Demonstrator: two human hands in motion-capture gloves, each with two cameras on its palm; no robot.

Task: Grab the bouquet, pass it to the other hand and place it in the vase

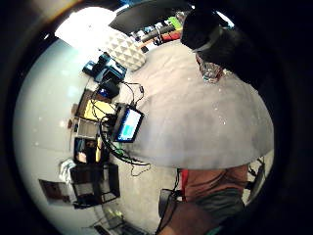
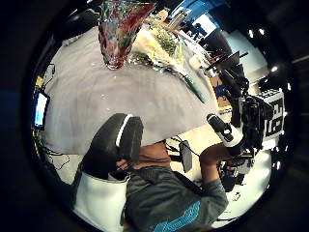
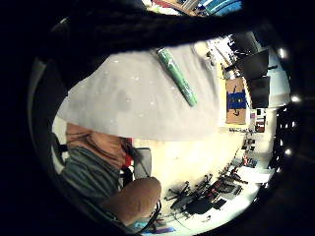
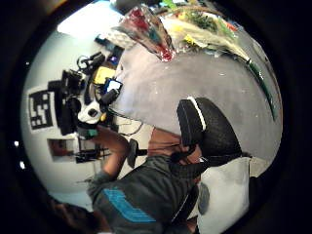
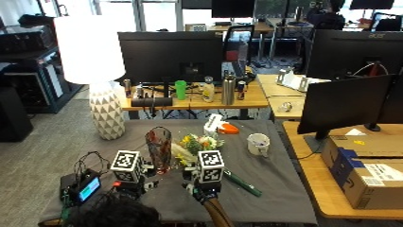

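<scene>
Lying on grey tablecloth (image 5: 271,189) just beside glass vase (image 5: 159,149): wrapped bouquet (image 5: 200,144), green stem end (image 5: 242,184) pointing toward table edge. Looks light, floppy, crinkly, blooms fragile; best gripped on stems. Left hand (image 5: 129,182), right hand (image 5: 203,187) hovering near; finger state impossible to tell.

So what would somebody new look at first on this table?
Probably the colourful glass vase standing on the grey cloth, with the bouquet of yellow and white flowers lying right beside it. Then the tall white lamp at the table's far left corner, and the white mug to the right.
</scene>
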